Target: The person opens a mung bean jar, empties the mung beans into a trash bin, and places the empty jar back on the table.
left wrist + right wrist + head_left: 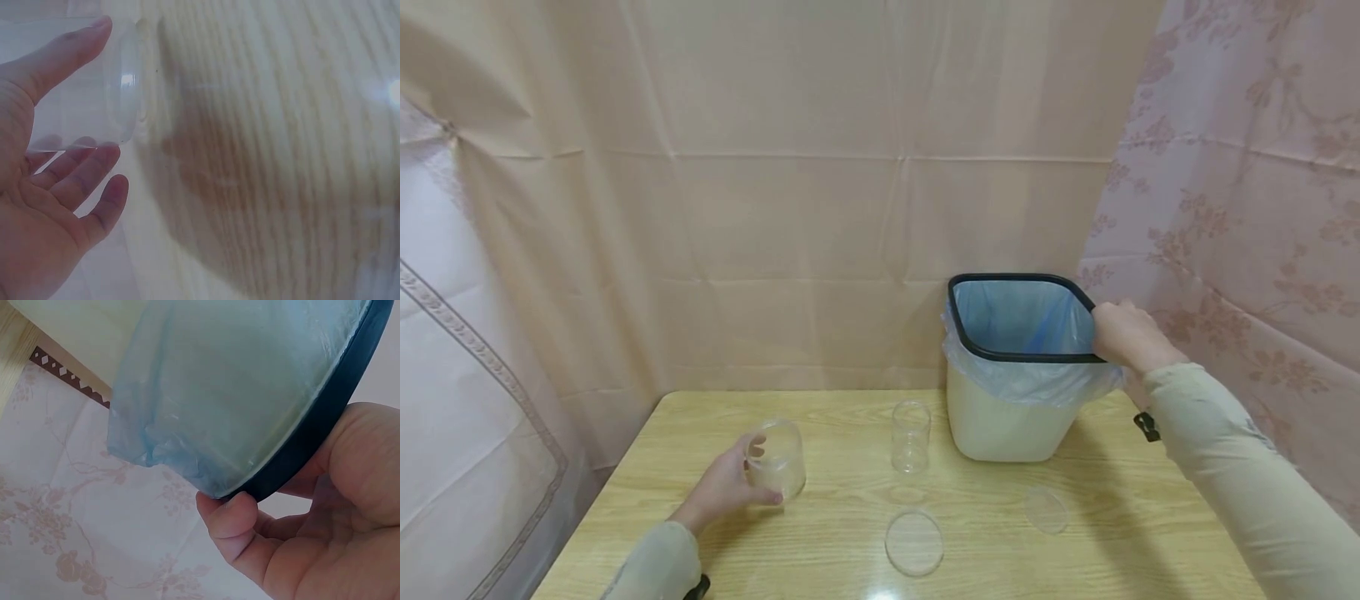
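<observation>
My left hand (727, 485) holds a clear cylindrical jar (786, 460) on the left of the table. In the left wrist view the thumb lies along one side of the jar (75, 94), with fingertips on the opposite side. At the right, my right hand (1129, 335) grips the black rim (1022, 358) of a cream trash bin (1000, 425). A thin bluish bag (1037, 385) lines the bin and folds over its outside. Seen from the right wrist, curled fingers (234, 519) hook the edge of the black ring (300, 444).
A narrower clear jar (911, 442) stands left of the bin. Two clear round discs lie nearer the front: one disc (914, 543) near the middle, another disc (1046, 510) before the bin. Beige cloth (775, 250) hangs behind the wooden table (835, 500).
</observation>
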`<control>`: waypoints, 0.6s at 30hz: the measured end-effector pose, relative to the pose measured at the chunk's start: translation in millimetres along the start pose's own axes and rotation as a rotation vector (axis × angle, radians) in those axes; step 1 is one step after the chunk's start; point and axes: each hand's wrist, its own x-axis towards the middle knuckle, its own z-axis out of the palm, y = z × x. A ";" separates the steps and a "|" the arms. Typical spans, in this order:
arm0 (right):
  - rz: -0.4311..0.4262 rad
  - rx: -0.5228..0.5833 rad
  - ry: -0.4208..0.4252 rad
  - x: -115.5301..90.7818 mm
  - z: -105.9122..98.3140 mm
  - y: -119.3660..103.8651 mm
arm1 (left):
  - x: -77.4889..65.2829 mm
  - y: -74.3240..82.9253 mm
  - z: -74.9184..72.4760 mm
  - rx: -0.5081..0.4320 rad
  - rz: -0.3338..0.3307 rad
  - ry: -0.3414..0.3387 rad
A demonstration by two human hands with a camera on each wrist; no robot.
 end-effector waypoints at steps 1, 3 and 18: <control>-0.002 0.002 0.000 -0.1 -0.1 -0.5 | -0.1 -0.8 1.1 -0.001 -0.004 -0.002; -0.003 0.005 -0.002 -0.2 0.0 -0.9 | 0.1 -3.1 3.0 -0.002 -0.008 -0.007; 0.015 0.001 -0.002 0.0 1.9 -2.6 | 3.6 -9.4 10.6 -0.007 0.011 -0.022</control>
